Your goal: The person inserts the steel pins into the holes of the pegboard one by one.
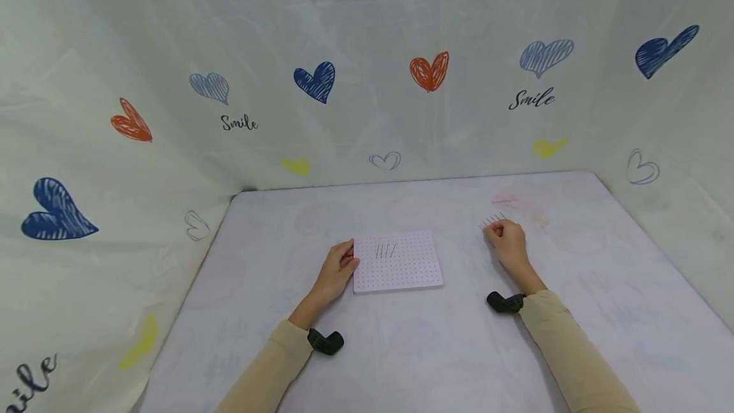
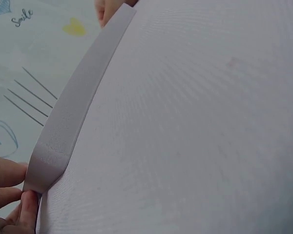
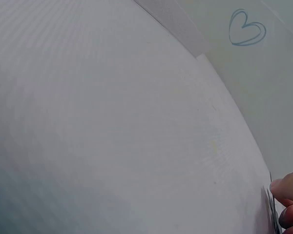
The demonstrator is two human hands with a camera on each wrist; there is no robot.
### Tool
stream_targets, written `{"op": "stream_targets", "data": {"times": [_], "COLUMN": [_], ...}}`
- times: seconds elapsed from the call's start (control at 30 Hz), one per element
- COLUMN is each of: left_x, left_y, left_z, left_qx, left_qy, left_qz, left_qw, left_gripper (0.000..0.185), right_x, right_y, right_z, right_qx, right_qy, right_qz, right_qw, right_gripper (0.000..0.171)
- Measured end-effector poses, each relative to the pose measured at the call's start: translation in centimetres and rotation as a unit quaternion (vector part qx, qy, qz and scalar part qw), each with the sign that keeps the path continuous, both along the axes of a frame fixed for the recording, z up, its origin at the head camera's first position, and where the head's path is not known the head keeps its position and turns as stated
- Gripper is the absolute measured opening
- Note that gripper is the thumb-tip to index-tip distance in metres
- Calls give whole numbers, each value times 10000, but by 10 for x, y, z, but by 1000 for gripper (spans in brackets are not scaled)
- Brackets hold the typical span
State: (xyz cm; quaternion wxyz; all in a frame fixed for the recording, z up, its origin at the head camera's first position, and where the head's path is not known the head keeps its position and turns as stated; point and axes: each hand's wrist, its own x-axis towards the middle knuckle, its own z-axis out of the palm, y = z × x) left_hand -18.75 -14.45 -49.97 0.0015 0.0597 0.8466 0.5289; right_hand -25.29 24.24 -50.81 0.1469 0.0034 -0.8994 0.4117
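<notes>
A white pegboard point(image 1: 397, 269) lies flat on the table, with several thin pins point(image 1: 385, 251) standing in its far half. My left hand point(image 1: 347, 259) grips the board's left edge, fingers curled at its corner point(image 2: 19, 197). From the left wrist view the board's edge point(image 2: 68, 122) runs upward, with the pins point(image 2: 31, 95) beside it. Off to the board's right, my right hand point(image 1: 495, 229) rests on the table with curled fingers. It pinches at a small bunch of loose pins point(image 1: 494, 219). Its fingertips point(image 3: 289, 192) touch those pins point(image 3: 272, 210) at the lower right of the right wrist view.
The pale table point(image 1: 459, 349) is enclosed on three sides by a white sheet printed with hearts and "Smile" point(image 1: 367, 81). A faint reddish stain point(image 1: 518, 206) marks the surface behind the right hand. Black wrist mounts point(image 1: 325, 341) sit on both forearms.
</notes>
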Motion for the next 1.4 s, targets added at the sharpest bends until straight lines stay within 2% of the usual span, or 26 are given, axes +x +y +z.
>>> {"op": "stream_targets", "data": {"times": [0.5,0.83,1.13,1.4], "left_x": [0,0,-1,0], "left_y": [-1,-1,-3,-2], "left_z": [-1,-4,-6,-4], "left_qx": [51,79,22,13], "left_qy": [38,179,219,71], "left_qz": [-31,-59,-79,-54], "left_qw": [10000,9998,9997,10000], "left_gripper": [51,50,50,51], "right_x": [-1,3,5,5], "right_y": [0,-5,-3,-2], "right_z": [3,5,6,5], "right_qx": [-298,-411,-825,-1283], "right_qy": [-115,-28,-37,149], "right_qz": [45,-147,-218,-272], "right_qw": [9995,9990,9963,9912], "right_gripper": [17,23,30,23]}}
